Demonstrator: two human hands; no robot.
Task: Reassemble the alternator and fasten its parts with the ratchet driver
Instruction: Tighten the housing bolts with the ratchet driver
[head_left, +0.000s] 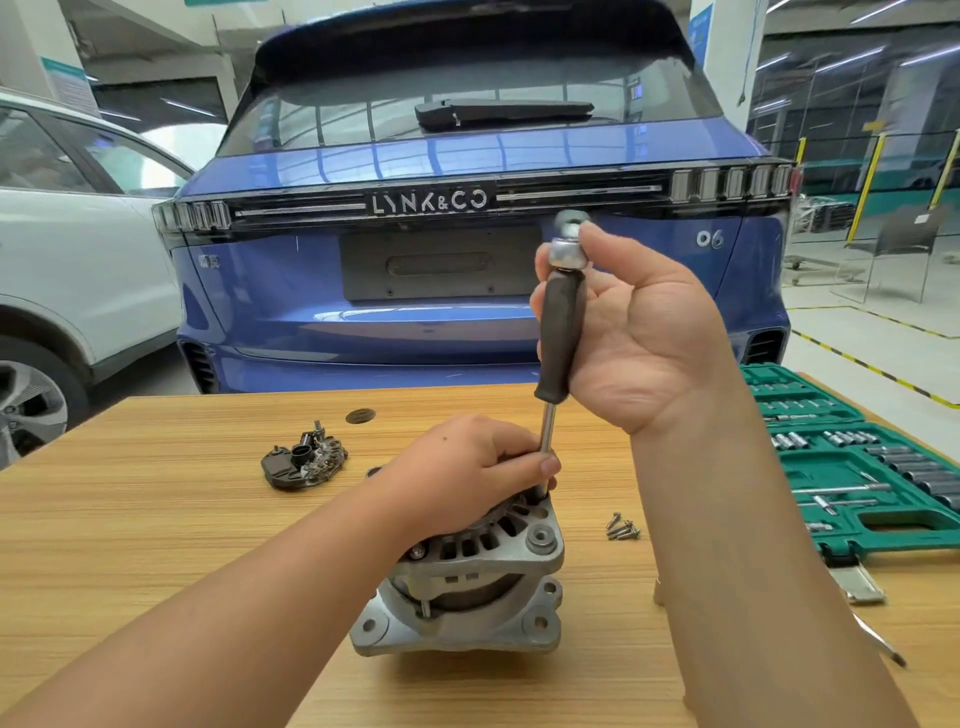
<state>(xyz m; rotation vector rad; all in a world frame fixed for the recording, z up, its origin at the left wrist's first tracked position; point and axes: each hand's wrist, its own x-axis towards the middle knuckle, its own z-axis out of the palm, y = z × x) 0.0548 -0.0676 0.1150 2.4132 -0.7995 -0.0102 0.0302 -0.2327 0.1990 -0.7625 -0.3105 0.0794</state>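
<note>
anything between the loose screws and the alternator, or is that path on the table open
Nothing visible does. The loose screws lie on bare table just right of the alternator, with no object between them.

Alternator (467, 582) stands on the table (156, 519), near the front edge, roughly centre. Left hand (467, 467) rests on top of the alternator, fingers (545, 464) round the shaft of the ratchet driver (561, 332). Driver upright, tip down at the alternator's rear right corner; right hand (639, 332) on its handle, above the left hand. Rectifier plate (304, 460) lies behind and left of the alternator, apart from it. Small disc (360, 415) behind the plate. Loose screws (622, 528) right of the alternator, between it and the socket set case (852, 467) at the table's right edge. Two cars behind the table: one (467, 291) directly behind, another (67, 249) to its left.
</note>
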